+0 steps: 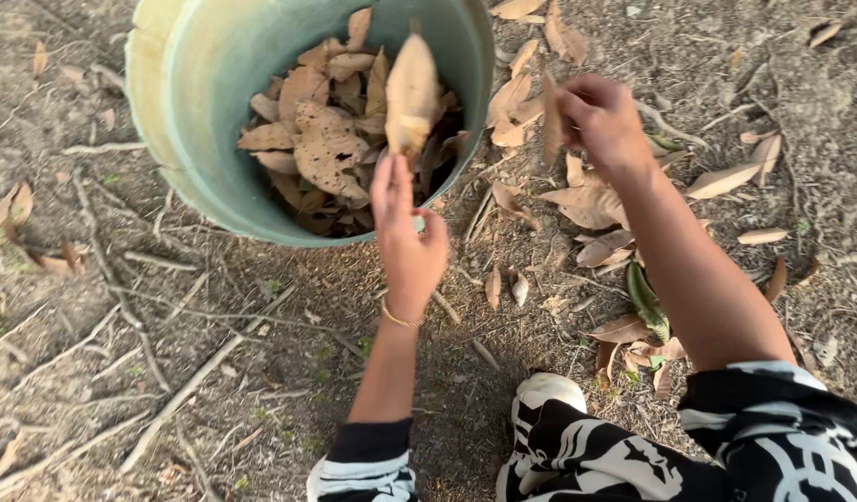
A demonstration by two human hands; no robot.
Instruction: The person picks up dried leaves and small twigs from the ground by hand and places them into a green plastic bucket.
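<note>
Dry leaf (411, 93), big and tan, sits at the bucket's (196, 139) two o'clock rim, right above the pile of brown leaves (321, 149) inside. The left hand (407, 237) reaches up from six o'clock, fingers loosely spread just under the leaf's lower end; whether they pinch it I cannot tell. At three o'clock the right hand (603, 121) is closed on another leaf (551, 116) held on edge above the ground litter (591, 200). That leaf looks feather-light, stiff and brittle, likely to crumble, so a soft pinch near the stem end seems safest.
</note>
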